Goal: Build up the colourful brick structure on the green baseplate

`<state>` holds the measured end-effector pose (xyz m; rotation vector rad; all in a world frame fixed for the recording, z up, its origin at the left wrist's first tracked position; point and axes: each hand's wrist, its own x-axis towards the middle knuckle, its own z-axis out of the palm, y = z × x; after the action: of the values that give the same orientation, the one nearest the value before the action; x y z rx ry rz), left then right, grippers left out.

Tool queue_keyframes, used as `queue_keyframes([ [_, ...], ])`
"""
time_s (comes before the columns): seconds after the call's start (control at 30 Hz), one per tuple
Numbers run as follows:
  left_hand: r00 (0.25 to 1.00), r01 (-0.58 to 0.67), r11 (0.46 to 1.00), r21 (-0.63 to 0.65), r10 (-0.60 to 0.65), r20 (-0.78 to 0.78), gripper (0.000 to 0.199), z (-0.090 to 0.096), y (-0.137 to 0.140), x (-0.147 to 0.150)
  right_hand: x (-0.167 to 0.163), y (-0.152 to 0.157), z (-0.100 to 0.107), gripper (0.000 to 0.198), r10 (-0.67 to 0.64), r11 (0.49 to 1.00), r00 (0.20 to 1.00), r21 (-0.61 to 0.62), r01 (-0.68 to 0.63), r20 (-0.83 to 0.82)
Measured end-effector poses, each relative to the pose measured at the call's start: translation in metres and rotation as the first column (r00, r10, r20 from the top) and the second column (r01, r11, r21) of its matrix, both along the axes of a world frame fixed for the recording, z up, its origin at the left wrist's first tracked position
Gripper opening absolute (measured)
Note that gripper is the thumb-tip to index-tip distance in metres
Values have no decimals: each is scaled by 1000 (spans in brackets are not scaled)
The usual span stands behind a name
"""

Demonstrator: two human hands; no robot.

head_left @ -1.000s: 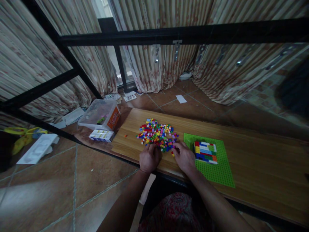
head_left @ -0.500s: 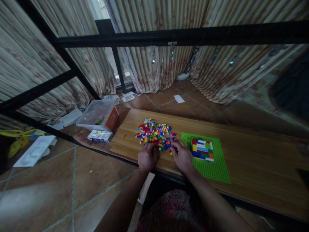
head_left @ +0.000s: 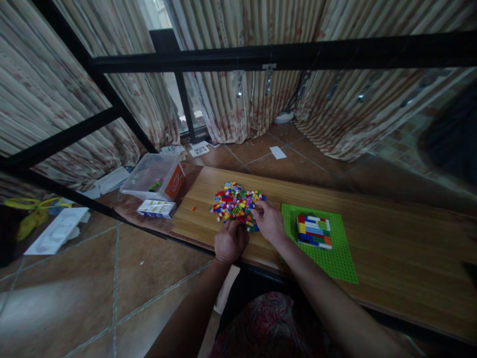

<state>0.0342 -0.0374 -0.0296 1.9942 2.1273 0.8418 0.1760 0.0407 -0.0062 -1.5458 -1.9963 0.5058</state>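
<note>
A heap of small multicoloured building bricks [head_left: 233,199] lies on the wooden tabletop. My left hand [head_left: 228,242] rests at the near edge of the heap, its fingers curled closed; whatever they hold is hidden. My right hand [head_left: 269,221] reaches over the heap's right side with thumb and fingers drawn together among the bricks, and I cannot make out what is between them. Right of that hand is a green baseplate [head_left: 345,248], bearing a low block of joined bricks [head_left: 314,231] in rows of red, yellow, blue, white, green and orange.
A clear plastic bin [head_left: 149,171] with an orange label stands left of the wooden tabletop [head_left: 402,248], a small white-and-blue box [head_left: 156,209] before it. One orange brick [head_left: 193,209] lies apart. Beyond the table are a black metal rail [head_left: 335,55] and striped curtains [head_left: 223,109].
My right hand has moved forward and left, from the heap's near right edge onto its right side. My left hand has stayed by the heap. The view has shifted slightly.
</note>
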Motion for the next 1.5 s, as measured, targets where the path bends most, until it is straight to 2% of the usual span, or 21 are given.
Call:
queue_keyframes([
  [0.17, 1000, 21, 1000, 11, -21, 1, 14, 0, 1, 0, -17, 15, 2, 20, -22, 997, 988, -65, 33, 154],
  [0.37, 1000, 23, 1000, 10, -23, 4, 15, 0, 1, -1, -17, 16, 3, 14, 8, 997, 988, -82, 5, 152],
  [0.57, 1000, 30, 999, 15, -30, -2, 15, -3, 1, -2, -25, 16, 7, 21, 56, 998, 988, 10, -58, 144],
  [0.8, 1000, 22, 1000, 3, -22, -6, 14, 0, 1, -2, -34, 18, 3, 15, 116, 990, 971, 56, -131, 210],
  [1.03, 1000, 20, 1000, 18, -20, 3, 14, -2, 1, -2, -13, 2, -5, 15, 96, 993, 988, 50, -102, 123],
  [1.27, 1000, 23, 998, 50, -23, -13, 13, -4, 1, -2, 6, 0, -8, 17, 38, 997, 992, 58, -45, 124],
  [1.5, 999, 38, 997, 61, -39, 12, 14, -5, 0, -3, -2, 12, -1, 24, -22, 997, 988, 72, 11, 151],
])
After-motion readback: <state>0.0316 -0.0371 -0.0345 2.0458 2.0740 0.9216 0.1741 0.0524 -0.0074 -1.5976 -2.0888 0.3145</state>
